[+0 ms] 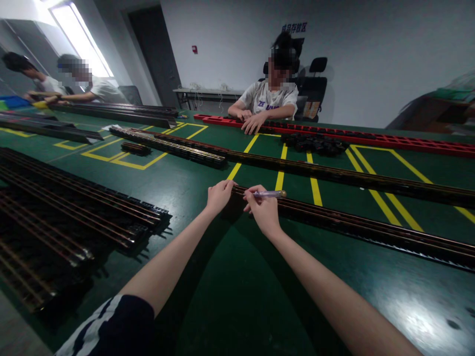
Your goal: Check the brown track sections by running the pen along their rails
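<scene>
A long black rail with copper-coloured strips (345, 220) runs along the green table from the middle to the right edge. At its near end, my left hand (219, 197) is closed on the rail, fingertips over the end. Just to the right, my right hand (264, 212) grips a pen (269, 194) with a pale, see-through barrel, its rear end pointing right. The pen's tip is hidden by my fingers, close above the rail; I cannot tell whether it touches. Behind lies another dark long rail (334, 173).
Several black rails with copper strips (81, 207) lie at the left. Further back are a shorter rail bundle (170, 146), a small piece (136, 148), a heap of black parts (315, 144) and a red rack (371, 137). A co-worker (272, 101) sits opposite; two more people are at far left.
</scene>
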The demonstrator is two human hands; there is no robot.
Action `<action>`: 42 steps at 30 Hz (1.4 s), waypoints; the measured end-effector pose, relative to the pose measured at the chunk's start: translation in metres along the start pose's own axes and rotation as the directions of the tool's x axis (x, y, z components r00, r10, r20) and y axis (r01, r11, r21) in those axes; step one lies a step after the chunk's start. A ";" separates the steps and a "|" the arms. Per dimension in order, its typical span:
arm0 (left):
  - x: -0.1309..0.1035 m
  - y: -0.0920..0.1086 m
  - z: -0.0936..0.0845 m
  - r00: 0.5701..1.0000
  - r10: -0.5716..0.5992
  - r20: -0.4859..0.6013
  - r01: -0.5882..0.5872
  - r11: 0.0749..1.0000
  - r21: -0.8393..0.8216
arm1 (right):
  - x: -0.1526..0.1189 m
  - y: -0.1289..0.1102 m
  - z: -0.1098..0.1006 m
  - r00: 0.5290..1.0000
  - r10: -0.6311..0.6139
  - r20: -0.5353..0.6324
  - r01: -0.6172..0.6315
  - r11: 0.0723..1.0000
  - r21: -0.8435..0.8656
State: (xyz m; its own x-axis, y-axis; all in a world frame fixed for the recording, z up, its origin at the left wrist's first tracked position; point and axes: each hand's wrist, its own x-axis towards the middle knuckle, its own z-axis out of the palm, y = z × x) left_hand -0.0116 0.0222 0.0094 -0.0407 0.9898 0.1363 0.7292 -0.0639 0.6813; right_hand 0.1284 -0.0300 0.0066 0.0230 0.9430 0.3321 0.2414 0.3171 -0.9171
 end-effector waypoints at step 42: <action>0.001 -0.002 0.002 0.999 0.049 -0.004 -0.048 0.998 0.035 | -0.005 -0.005 -0.004 0.994 -0.028 -0.109 0.019 0.996 -0.083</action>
State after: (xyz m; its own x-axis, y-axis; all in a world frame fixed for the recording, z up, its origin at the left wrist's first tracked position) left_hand -0.0124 0.0237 0.0068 -0.0078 0.9851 0.1721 0.7537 -0.1073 0.6484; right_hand 0.1308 -0.0370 0.0101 0.1217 0.9173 0.3792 0.3215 0.3250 -0.8894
